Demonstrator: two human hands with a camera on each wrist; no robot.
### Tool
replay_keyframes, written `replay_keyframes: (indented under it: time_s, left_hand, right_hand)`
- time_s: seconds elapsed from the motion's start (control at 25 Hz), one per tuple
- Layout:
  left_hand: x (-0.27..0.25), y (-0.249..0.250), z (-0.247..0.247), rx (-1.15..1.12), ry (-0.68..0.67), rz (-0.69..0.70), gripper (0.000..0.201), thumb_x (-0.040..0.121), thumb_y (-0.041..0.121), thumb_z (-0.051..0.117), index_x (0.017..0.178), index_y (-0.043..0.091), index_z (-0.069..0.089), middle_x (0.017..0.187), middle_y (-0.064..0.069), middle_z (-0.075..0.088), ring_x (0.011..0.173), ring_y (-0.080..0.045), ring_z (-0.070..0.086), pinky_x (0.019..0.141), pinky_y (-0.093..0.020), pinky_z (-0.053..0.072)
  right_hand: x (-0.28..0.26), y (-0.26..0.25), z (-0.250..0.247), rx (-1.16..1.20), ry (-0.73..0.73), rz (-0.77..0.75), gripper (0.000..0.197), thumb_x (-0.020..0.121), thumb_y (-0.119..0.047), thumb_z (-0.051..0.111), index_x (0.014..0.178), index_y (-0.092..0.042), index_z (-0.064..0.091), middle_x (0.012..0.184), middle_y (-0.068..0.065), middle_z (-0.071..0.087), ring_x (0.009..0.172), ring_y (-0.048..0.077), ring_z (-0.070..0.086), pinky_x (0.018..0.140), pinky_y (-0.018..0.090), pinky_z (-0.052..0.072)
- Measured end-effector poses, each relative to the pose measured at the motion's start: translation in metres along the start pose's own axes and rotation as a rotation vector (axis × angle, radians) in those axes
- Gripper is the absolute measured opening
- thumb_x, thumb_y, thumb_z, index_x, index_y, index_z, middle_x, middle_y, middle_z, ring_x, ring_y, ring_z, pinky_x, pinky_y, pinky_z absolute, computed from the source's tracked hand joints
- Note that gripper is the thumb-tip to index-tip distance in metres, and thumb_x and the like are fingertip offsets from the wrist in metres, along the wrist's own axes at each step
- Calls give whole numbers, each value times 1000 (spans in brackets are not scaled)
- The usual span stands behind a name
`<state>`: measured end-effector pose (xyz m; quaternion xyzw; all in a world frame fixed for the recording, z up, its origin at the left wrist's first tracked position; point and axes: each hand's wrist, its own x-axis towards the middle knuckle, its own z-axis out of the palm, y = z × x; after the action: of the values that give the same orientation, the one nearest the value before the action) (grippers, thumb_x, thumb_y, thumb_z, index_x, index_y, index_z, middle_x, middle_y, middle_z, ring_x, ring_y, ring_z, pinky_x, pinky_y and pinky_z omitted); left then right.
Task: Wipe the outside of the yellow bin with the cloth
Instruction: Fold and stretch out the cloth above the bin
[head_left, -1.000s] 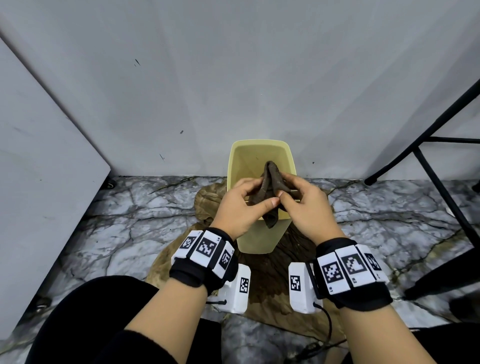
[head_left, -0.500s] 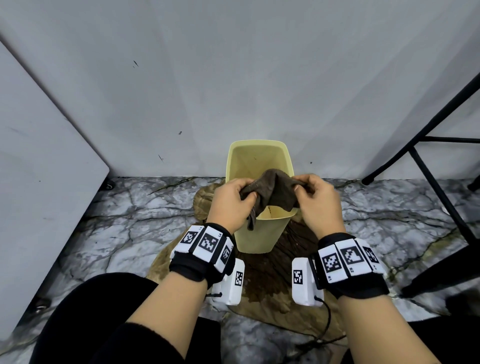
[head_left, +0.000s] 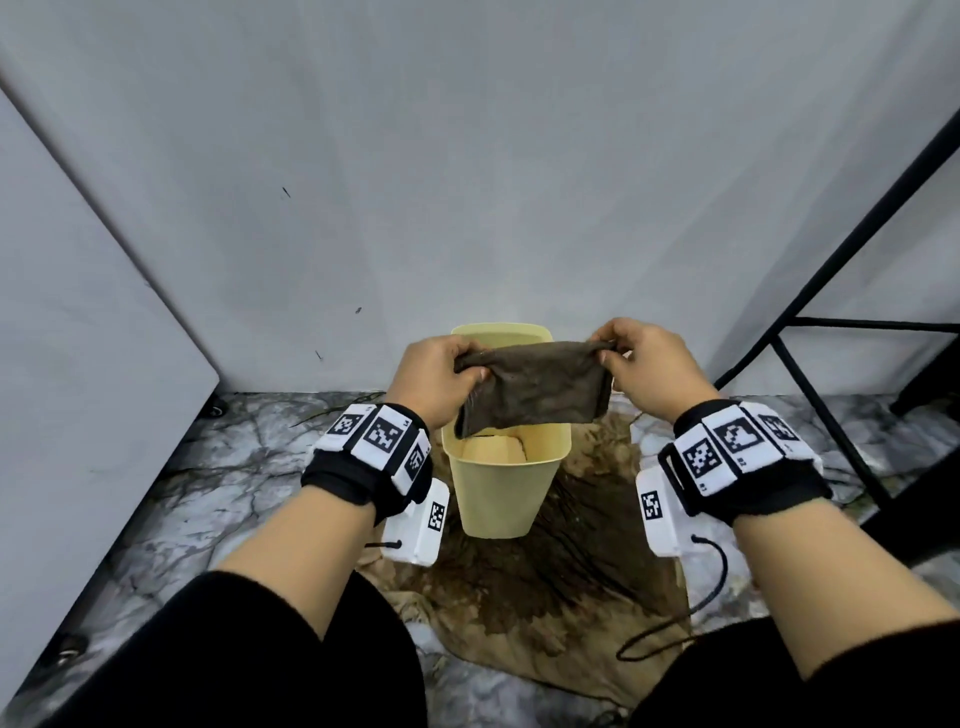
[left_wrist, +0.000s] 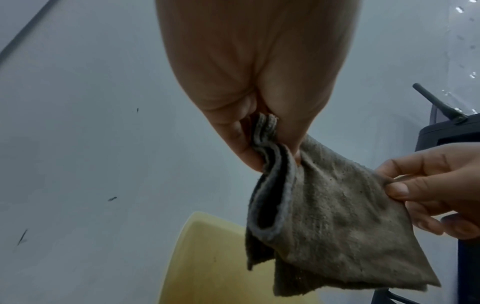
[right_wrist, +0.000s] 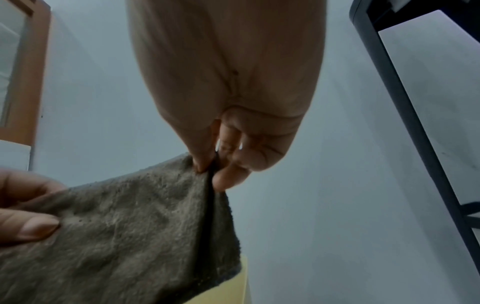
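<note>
From my feed, the cloth (head_left: 530, 387) covers the middle of the yellow bin (head_left: 498, 488), so I can't see most of its inside, and the bin's base hides part of the stained brown mat (head_left: 571, 597). The black metal frame (head_left: 810, 332) runs off the right edge of the head view. In the left wrist view the bin's lower part is cut by the bottom edge, and the right hand (left_wrist: 436, 185) by the right edge.

No readable words or numbers anywhere; only black-and-white square code markers on the wristbands (head_left: 382, 439), just this side of the yellow bin (head_left: 498, 499).
</note>
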<state>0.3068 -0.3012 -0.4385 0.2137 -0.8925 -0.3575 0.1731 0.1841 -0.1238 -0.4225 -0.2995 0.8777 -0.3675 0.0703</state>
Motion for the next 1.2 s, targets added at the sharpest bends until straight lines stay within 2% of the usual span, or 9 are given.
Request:
replay_keyframes:
  time_s: [0.2, 0.36, 0.52, 0.68, 0.76, 0.84, 0.92, 1.12, 1.2]
  left_hand:
    - [8, -4, 14, 44, -46, 15, 15, 81, 12, 60, 94, 15, 67, 93, -7, 69, 86, -17, 57, 71, -15, 35]
    - [29, -18, 34, 106, -91, -7, 14, 83, 11, 56, 94, 13, 66, 93, -5, 68, 88, -18, 57, 72, -17, 37]
    - [52, -28, 41, 119, -75, -7, 17, 82, 10, 58, 95, 15, 67, 90, 3, 65, 86, -12, 56, 70, -14, 35]
    - [76, -17, 46, 19, -35, -59, 19, 81, 8, 58, 97, 15, 68, 97, -2, 69, 89, -11, 58, 80, -15, 41]
    - [92, -5, 40, 17, -78, -55, 20, 81, 6, 58, 98, 12, 67, 99, -4, 70, 92, -13, 59, 80, -11, 39]
    - [104, 14, 29, 27, -131, -63, 20, 82, 5, 57, 98, 12, 67, 99, -3, 69, 92, -12, 59, 79, -10, 38]
    - [118, 43, 7, 4, -139, -89, 21, 82, 4, 57, 97, 13, 68, 98, -1, 69, 90, -9, 57, 78, -9, 38]
    - [142, 131, -65, -7, -198, -87, 21, 83, 5, 55, 94, 17, 68, 96, -1, 69, 90, -12, 60, 78, -20, 47]
    - [146, 175, -103, -1, -220, -65, 21, 82, 5, 55, 92, 17, 68, 95, 0, 69, 88, -11, 60, 76, -18, 45]
  right_hand:
    - [-4, 18, 9, 71, 19, 33, 19, 88, -8, 48, 87, -23, 59, 94, 8, 65, 80, 24, 59, 76, 34, 51]
    - [10, 35, 27, 6, 33, 23, 17, 88, -8, 48, 94, -17, 61, 89, 1, 61, 80, 16, 52, 66, 16, 35]
    - [27, 49, 37, 5, 27, 40, 17, 88, -9, 48, 95, -20, 59, 83, -4, 59, 74, 13, 53, 66, 20, 37]
    - [50, 51, 30, 126, 53, 137, 21, 87, -6, 47, 88, -24, 57, 74, -10, 58, 65, 3, 53, 52, 5, 38]
    - [64, 44, 17, 137, 32, 157, 22, 86, -5, 48, 87, -25, 57, 78, -6, 61, 67, 4, 56, 57, 7, 40]
    - [73, 34, -2, 119, -9, 192, 20, 86, -6, 49, 90, -22, 59, 82, -1, 62, 72, 15, 60, 67, 22, 44]
    - [84, 12, -31, 120, -8, 207, 19, 84, -6, 49, 92, -18, 61, 83, 1, 63, 75, 20, 61, 72, 26, 47]
    - [95, -57, -118, 93, -26, 182, 17, 83, -5, 51, 89, -19, 59, 82, 1, 62, 71, 16, 56, 57, 13, 38]
    - [92, -92, -163, 98, -38, 199, 16, 81, -7, 54, 91, -19, 60, 79, -1, 61, 68, 12, 54, 54, 5, 39]
